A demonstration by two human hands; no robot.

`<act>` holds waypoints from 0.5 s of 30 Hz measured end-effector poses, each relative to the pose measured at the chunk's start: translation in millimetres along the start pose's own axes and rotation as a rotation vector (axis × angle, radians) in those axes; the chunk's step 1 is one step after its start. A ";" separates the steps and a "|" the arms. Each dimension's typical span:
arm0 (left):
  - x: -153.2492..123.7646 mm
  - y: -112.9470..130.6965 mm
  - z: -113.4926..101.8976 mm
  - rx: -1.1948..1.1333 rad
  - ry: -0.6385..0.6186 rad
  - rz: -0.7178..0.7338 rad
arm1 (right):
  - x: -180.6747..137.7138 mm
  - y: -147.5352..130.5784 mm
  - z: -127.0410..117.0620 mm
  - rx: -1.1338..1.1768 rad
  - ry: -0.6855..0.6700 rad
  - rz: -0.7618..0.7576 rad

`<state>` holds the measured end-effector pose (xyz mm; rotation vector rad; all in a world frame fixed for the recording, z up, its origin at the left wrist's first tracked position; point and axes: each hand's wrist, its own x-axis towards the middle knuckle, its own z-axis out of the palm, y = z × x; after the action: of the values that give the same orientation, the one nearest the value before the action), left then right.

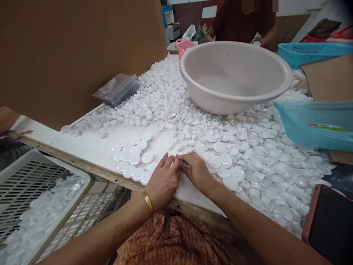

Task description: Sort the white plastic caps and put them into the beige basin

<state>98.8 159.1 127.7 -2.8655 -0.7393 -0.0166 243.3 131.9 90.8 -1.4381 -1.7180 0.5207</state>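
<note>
At the table's front edge, my left hand [164, 181] and my right hand [194, 170] meet with their fingertips pinched together. Whatever lies between the fingers is hidden from me. Just left of my left hand, several small glossy white discs [135, 159], like toy saucers, lie loosely overlapping on the white tabletop [110, 145]. Close by my right hand spreads a heap of similar white saucers [220, 148]. Farther back the pile turns into tiny white cups [172, 96].
A large pale basin [234, 103] rests on the pile. Blue baskets [317, 123] and a phone [329, 224] are at the right. A plastic crate [82, 191] of white pieces stands lower left. Cardboard [77, 55] rises behind a bagged stack [118, 88]. Across the table is another person [242, 25].
</note>
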 end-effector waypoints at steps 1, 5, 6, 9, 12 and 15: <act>1.3 -0.3 0.7 -0.005 0.009 -0.006 | 0.4 0.6 -0.1 -0.022 0.005 0.002; -1.6 -4.2 -1.4 -0.095 0.036 -0.077 | -1.7 3.2 2.5 -0.059 0.030 -0.021; -6.0 -6.1 -2.5 -0.135 0.046 -0.108 | -3.2 3.6 3.7 -0.043 0.028 -0.020; -26.5 -13.5 -6.8 -0.212 0.071 -0.185 | -7.8 1.9 2.7 0.045 0.010 0.034; -44.3 -20.6 -13.5 -0.190 0.092 -0.229 | -7.1 -2.0 -14.4 0.037 0.065 0.061; -40.3 -18.0 -20.3 -0.169 0.132 -0.251 | -0.7 0.8 -45.4 -0.120 0.249 0.097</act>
<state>55.5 151.7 148.6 -2.8692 -1.1126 -0.3125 279.8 123.1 116.3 -1.6054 -1.5081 0.2787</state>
